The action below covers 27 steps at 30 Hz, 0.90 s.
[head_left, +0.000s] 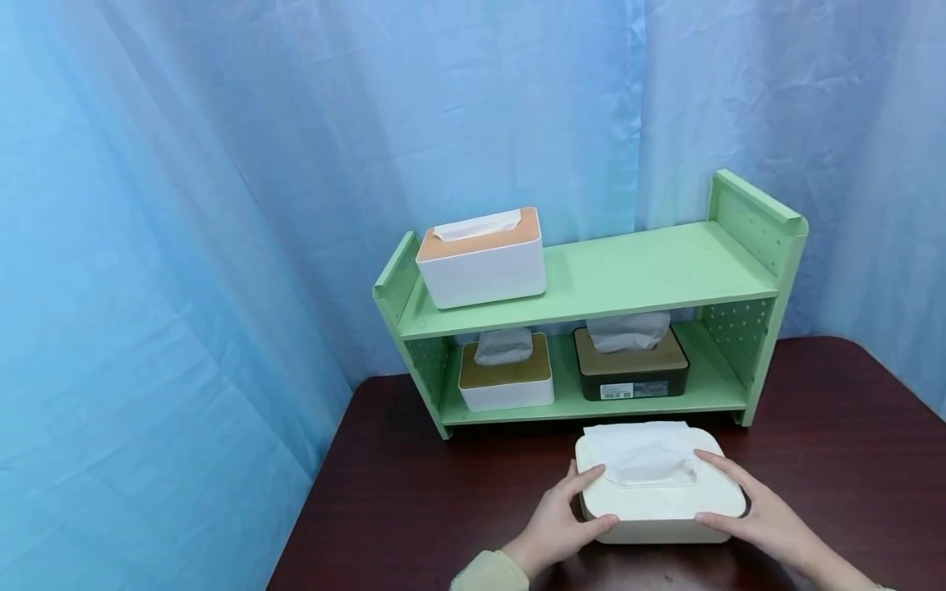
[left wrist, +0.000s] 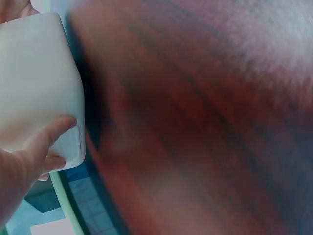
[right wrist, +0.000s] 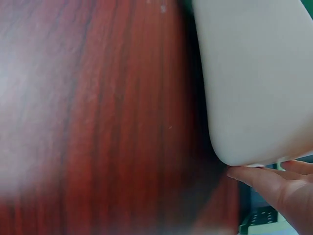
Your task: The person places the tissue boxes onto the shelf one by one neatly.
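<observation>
A white tissue box [head_left: 665, 502] with rounded corners sits at the front of the scene, a white tissue [head_left: 639, 451] spread over its top slot. My left hand [head_left: 560, 519] grips its left end, thumb near the front corner and fingers along the far side. On the opposite end my right hand [head_left: 769, 515] holds it the same way, thumb by the front right corner. The left wrist view shows the pale wall of the box [left wrist: 36, 83] with left fingers on it. In the right wrist view, right-hand fingers [right wrist: 274, 185] are at the box's lower edge.
Behind the box stands a green two-tier shelf [head_left: 636, 271]. A white box with a wood-look lid [head_left: 484, 271] rests on its upper tier. Below are a smaller white wood-topped tissue box [head_left: 510, 394] and a dark tissue box [head_left: 631, 365]. Blue curtains [head_left: 244, 205] back the dark red table [head_left: 414, 492].
</observation>
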Each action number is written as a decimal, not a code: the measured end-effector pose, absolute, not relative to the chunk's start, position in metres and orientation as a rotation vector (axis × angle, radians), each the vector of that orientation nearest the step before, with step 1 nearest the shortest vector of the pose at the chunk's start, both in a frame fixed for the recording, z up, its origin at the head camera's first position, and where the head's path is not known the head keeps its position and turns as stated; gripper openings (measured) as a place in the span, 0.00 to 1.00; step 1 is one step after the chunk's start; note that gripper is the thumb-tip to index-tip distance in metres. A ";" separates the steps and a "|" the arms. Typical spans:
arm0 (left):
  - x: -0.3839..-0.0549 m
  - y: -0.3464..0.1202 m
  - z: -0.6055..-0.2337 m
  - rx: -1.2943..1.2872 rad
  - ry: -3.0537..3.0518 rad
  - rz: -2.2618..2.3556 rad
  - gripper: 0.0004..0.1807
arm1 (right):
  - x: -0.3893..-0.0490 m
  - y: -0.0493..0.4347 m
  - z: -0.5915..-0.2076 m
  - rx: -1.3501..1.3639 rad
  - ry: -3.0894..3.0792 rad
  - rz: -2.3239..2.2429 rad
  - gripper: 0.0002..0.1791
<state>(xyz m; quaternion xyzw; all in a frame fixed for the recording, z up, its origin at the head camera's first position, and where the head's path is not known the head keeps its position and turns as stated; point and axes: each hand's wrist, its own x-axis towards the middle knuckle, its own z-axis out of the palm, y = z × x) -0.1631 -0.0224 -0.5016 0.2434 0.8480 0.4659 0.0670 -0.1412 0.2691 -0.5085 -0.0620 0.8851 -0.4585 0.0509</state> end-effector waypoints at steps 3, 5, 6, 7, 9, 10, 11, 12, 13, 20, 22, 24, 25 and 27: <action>-0.163 -0.025 -0.489 0.794 2.561 1.406 0.33 | -0.139 0.266 -0.501 -0.214 2.781 -1.382 0.46; -0.162 -0.027 -0.477 0.823 2.567 1.399 0.33 | -0.138 0.264 -0.493 -0.248 2.839 -1.394 0.46; -0.162 -0.029 -0.471 0.836 2.566 1.407 0.34 | -0.138 0.263 -0.488 -0.277 2.873 -1.410 0.46; -0.162 -0.030 -0.464 0.847 2.553 1.425 0.34 | -0.138 0.262 -0.483 -0.307 2.908 -1.426 0.46; -0.163 -0.032 -0.448 0.880 2.531 1.461 0.34 | -0.138 0.260 -0.471 -0.382 2.983 -1.470 0.47; -0.163 -0.033 -0.440 0.903 2.518 1.484 0.34 | -0.138 0.259 -0.463 -0.418 3.017 -1.492 0.48; -0.164 -0.034 -0.430 0.932 2.507 1.504 0.34 | -0.139 0.258 -0.456 -0.453 3.053 -1.510 0.49; -0.165 -0.036 -0.421 0.962 2.494 1.523 0.34 | -0.139 0.258 -0.447 -0.478 3.080 -1.524 0.50; -0.166 -0.036 -0.412 0.997 2.491 1.530 0.35 | -0.140 0.257 -0.439 -0.489 3.097 -1.528 0.50; -0.180 -0.044 -0.351 1.233 2.547 1.502 0.36 | -0.151 0.257 -0.371 -0.492 3.115 -1.561 0.51; -0.186 -0.045 -0.337 1.287 2.549 1.487 0.37 | -0.156 0.257 -0.354 -0.514 3.133 -1.555 0.51; -0.193 -0.044 -0.325 1.321 2.557 1.471 0.37 | -0.162 0.259 -0.340 -0.520 3.161 -1.532 0.51; -0.197 -0.044 -0.320 1.332 2.559 1.466 0.37 | -0.165 0.260 -0.334 -0.516 3.171 -1.519 0.51; -0.205 -0.041 -0.310 1.343 2.596 1.439 0.37 | -0.172 0.263 -0.323 -0.505 3.189 -1.501 0.52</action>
